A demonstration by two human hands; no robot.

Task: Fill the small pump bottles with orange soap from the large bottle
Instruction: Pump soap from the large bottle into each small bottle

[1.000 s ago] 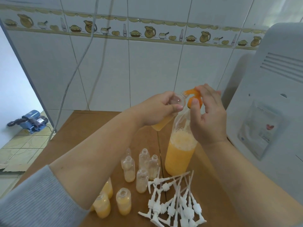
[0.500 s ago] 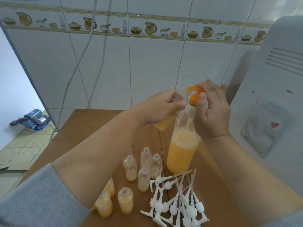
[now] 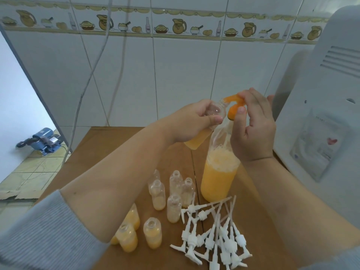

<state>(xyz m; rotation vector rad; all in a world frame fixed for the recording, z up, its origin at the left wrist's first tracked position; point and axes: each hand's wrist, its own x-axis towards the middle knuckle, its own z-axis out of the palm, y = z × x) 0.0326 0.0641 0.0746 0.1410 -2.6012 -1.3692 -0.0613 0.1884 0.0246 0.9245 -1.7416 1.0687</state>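
Soap fills the tilted small clear plastic bottle (image 3: 202, 131) no higher than a second ago, left-hand grip (image 3: 191, 123) curled round it, its mouth at the orange pump spout (image 3: 232, 101) of the tall clear soap bottle (image 3: 219, 178), right-hand grip (image 3: 253, 125) pinching the spout.

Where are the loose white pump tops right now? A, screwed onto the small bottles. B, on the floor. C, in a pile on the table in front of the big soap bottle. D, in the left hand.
C: the white pump tops lie heaped on the table just in front of the large bottle, and the small bottles stand with open necks.
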